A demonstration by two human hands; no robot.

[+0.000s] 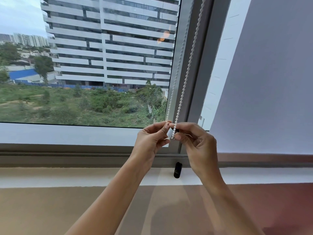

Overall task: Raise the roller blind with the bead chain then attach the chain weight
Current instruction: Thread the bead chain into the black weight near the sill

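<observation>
Left hand (150, 138), right hand (194, 139) pinched together on white clip (169, 134) at bead chain (186, 72) bottom. Chain runs straight up from fingers. Black weight (177, 169) upright on sill below, nearer right hand.

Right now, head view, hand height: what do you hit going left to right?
Window glass → left hand → white chain weight pinched between both hands at the bead chain's lower end → right hand → lowered roller blind. The black object on the sill sits below the hands, so I left it out.
</observation>
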